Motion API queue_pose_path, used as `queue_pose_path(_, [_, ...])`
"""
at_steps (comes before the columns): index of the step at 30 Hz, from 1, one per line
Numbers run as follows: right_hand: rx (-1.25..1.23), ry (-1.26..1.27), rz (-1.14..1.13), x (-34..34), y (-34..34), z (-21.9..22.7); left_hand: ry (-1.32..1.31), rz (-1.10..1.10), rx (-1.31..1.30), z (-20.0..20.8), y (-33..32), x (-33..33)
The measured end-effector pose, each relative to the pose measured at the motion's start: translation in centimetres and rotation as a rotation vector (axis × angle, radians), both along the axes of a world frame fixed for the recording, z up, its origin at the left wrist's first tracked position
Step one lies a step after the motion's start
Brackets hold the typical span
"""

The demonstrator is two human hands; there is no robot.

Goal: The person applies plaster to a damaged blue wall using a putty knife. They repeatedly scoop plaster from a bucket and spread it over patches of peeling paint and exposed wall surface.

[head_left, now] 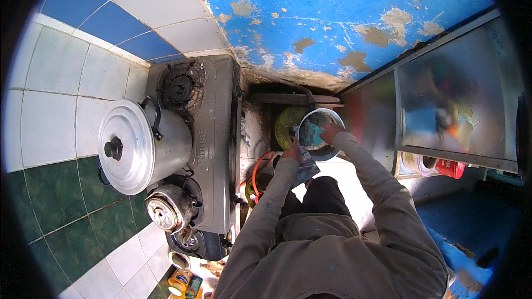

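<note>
A round bucket [338,117] with a pale rim stands in the middle, with greyish material on its inside. My right hand [331,132] reaches over its right side, fingers closed on a teal tool [314,130] that dips into the bucket; its kind is unclear. At the bucket's lower left, my left hand [292,151] is closed around a dark flat blade-like tool [306,171]. That tool lies just below the rim, above my knees, and its handle is mostly hidden by the hand. Behind the bucket to the left shows a greenish-yellow round object [285,124].
On the left, a black gas stove [213,133] carries a large lidded aluminium pot [172,138] and a small kettle-like pot [164,213]. An orange hose [256,173] curves beside it. A peeling blue wall [332,27] is ahead; a glass-fronted cabinet [443,94] stands right.
</note>
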State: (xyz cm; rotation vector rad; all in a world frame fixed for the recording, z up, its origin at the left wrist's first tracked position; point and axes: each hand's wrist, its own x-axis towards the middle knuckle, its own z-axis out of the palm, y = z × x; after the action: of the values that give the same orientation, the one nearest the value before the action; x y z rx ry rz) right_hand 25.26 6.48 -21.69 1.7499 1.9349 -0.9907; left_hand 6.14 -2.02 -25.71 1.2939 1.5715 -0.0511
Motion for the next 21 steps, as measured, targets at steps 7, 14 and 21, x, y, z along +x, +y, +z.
queue_pose_path(7, [0.052,0.513,-0.304,6.0,-3.2,-2.7,-0.022,0.102,0.105,-3.4,-1.4,0.0])
queue_pose_path(14, [0.17,0.519,-0.283,8.2,-4.8,3.0,-0.284,0.432,0.396,1.6,-4.0,-3.8])
queue_pose_path(21, [0.567,0.825,-0.096,6.6,-7.9,14.3,-0.987,0.966,0.217,1.6,-3.5,-2.1])
